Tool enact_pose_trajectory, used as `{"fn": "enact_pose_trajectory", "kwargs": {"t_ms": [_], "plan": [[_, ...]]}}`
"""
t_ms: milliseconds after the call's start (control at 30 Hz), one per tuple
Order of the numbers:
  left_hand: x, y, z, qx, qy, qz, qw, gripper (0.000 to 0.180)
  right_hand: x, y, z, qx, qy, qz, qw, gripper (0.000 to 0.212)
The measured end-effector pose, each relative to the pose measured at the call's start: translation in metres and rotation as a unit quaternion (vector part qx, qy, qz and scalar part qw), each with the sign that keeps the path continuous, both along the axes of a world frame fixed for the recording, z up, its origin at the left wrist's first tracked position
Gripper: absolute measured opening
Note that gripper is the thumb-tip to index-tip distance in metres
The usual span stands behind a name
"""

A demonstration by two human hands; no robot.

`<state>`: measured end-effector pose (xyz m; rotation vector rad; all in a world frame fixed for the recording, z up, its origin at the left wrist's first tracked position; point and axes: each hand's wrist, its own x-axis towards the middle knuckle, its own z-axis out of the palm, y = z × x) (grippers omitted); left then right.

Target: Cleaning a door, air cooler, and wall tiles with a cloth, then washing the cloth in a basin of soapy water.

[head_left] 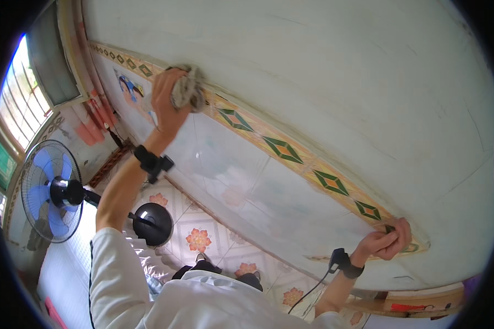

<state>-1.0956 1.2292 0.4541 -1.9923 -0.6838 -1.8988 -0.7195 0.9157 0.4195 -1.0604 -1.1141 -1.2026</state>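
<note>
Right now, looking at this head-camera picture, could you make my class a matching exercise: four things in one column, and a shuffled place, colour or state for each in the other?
Column one
1. Grey cloth
2. Right hand
3. Standing fan
4. Tile border

Column two
A. Patterned with green and orange diamonds
B. Fingers curled, at the border's right end
C. Held in the left hand
D. Blue-bladed, at the picture's left

Right pairs: 1-C, 2-B, 3-D, 4-A.

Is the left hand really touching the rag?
Touching. The head view shows the left hand closed against the bunched rag, with no gap between them.
</note>
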Motion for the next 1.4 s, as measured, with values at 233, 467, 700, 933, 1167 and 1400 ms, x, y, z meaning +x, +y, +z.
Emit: {"fn": "enact_pose_trajectory", "kwargs": {"t_ms": [233,467,700,933,1167,1400], "plan": [[0.108,-0.100,0.003,0.028,0.143,-0.253,0.956,0.049,0.000,0.007,0.007,-0.024,0.008,-0.083,0.996,0.019],[0.093,-0.062,0.007,0.117,0.138,-0.243,0.953,0.027,0.001,0.004,0.010,-0.058,-0.021,-0.196,0.979,0.014],[-0.068,0.059,0.009,0.077,0.035,0.019,0.996,0.034,-0.006,0.006,0.012,-0.052,-0.014,-0.199,0.978,0.015],[-0.011,0.021,-0.010,0.003,0.026,-0.100,0.995,0.039,-0.004,0.008,0.011,-0.046,-0.031,-0.166,0.985,0.017],[0.035,-0.015,0.012,0.148,0.163,-0.190,0.957,0.042,-0.003,0.008,0.010,-0.053,-0.029,-0.211,0.976,0.019],[-0.092,0.088,0.011,0.086,0.059,-0.036,0.994,0.032,-0.005,0.008,0.008,-0.052,-0.003,-0.189,0.981,0.019]]}}
